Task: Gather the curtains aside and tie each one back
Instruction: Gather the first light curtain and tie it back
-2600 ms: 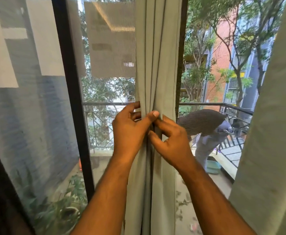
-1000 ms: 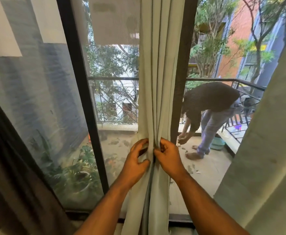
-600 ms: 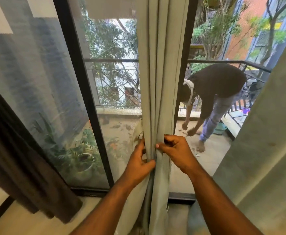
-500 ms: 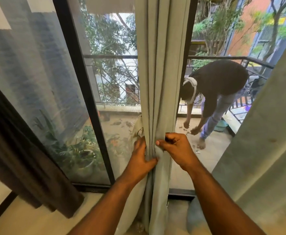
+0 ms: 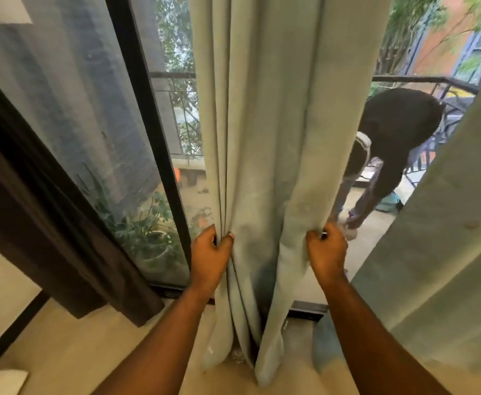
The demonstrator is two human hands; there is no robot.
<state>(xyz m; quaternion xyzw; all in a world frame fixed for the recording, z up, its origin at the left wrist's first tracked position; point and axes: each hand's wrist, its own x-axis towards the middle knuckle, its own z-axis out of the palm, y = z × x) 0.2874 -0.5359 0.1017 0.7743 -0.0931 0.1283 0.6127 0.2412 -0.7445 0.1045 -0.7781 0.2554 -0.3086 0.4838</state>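
Curtain, hanging mid-window, now spread wide between left hand and right hand, each closed on one edge; earlier pinched together, so gathering restarts before tying.

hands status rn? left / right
Left hand: closed, gripping the left folds of the pale green curtain.
Right hand: closed, gripping that curtain's right edge.

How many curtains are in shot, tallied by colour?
Pale green curtains: 2, the held middle curtain and the right curtain
Dark brown curtain: 1
Total: 3
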